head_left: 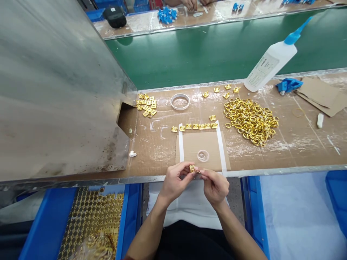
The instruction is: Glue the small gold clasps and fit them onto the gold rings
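Observation:
My left hand [175, 183] pinches a small gold-coloured square ornament [192, 168] between thumb and fingertips, just over the table's front edge. Closed around a thin stick-like tool [197, 171], my right hand [216, 186] brings its tip against or very near the ornament; contact is too small to tell. Just beyond sits a small clear round dish [203, 156] on a cardboard sheet [199, 142] with white tape strips. Several similar gold pieces [201, 126] stand in a row along the sheet's far edge. To the right lies a heap of gold rings [252, 121].
A metal housing [65, 86] blocks the left. A white tape roll [180, 102] and more gold pieces [146, 104] lie behind. A slanted bottle [271, 65] stands back right. Blue crates [131, 216] flank my lap. A green belt [189, 57] separates a co-worker's hands [191, 4].

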